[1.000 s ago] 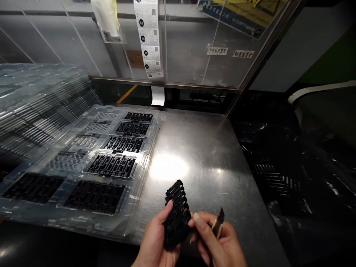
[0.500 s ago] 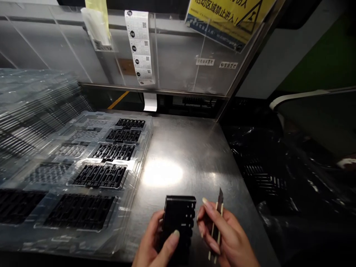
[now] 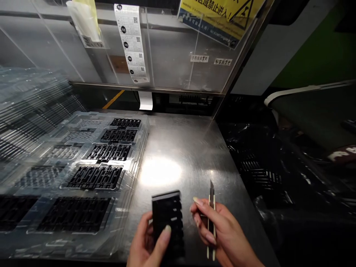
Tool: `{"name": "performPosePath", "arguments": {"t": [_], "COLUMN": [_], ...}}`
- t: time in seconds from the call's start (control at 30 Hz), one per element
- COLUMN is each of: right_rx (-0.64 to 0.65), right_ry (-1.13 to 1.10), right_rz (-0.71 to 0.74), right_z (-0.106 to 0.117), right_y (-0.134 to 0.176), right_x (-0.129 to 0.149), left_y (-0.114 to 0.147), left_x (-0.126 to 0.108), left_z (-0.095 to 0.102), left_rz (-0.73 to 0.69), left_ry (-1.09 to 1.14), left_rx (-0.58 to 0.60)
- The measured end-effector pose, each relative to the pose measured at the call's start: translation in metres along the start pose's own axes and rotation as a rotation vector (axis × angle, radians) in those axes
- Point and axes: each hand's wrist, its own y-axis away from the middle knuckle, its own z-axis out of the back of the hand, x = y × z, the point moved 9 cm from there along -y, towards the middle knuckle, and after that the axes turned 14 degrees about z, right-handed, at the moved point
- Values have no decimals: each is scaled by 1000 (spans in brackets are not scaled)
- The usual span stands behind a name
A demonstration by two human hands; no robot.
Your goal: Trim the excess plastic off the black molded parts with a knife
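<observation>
My left hand (image 3: 150, 237) grips a black moulded plastic part (image 3: 168, 215), thumb across its face and fingers behind its left side. The part stands slightly tilted above the metal table, with notches down its right edge. In my right hand (image 3: 217, 230) is a utility knife (image 3: 211, 200) with a pale-edged handle, its blade pointing up and away from me. The knife and the part are apart. Left of my hands lies a clear plastic tray (image 3: 122, 207) whose pockets hold similar black parts (image 3: 96, 177) in the right column.
High stacks of clear trays (image 3: 33, 107) stand at the left. A transparent panel with a label strip (image 3: 132, 44) and a yellow warning sign (image 3: 222, 18) crosses the back of the metal table (image 3: 183, 141). Right of the table edge is black plastic sheeting (image 3: 267, 174) over dark parts.
The black part has shifted left and turned a little in my left hand. My right hand still holds the knife, now more upright. The whole view has shifted slightly.
</observation>
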Motion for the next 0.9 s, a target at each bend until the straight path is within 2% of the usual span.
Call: {"name": "performPosePath", "arguments": {"t": [0.07,0.1,0.2,0.27,0.37,0.53,0.67,0.77,0.83,0.9], "right_rx": [80,98,87,68,72,102,158,93,86,-145], "right_ry": [199,266,279,223,137,11,124,196,66,-60], "right_rz": [91,112,104,107,150,181,192,131,77,12], "right_z": [2,2,0,-4,-10,-16,-23,-16,-14,9], "right_y": [1,3,10,13,15,15,9,1,-1,0], "right_x": [0,-2,-12,-15,-12,-6,-8,-15,-18,-21], "left_y": [-4,-3,1,5,10,17,17,16,18,21], "left_x": [11,13,7,2,-1,-6,-5,2,-3,-24], "left_z": [-13,-14,-31,-38,-37,-40,-41,-42,-35,-23], "left_rz": [322,436,612,619,576,580,628,636,537,362], "left_ry": [332,462,600,587,557,551,611,637,582,498], "left_rx": [108,75,159,187,122,94,73,98,105,136]}}
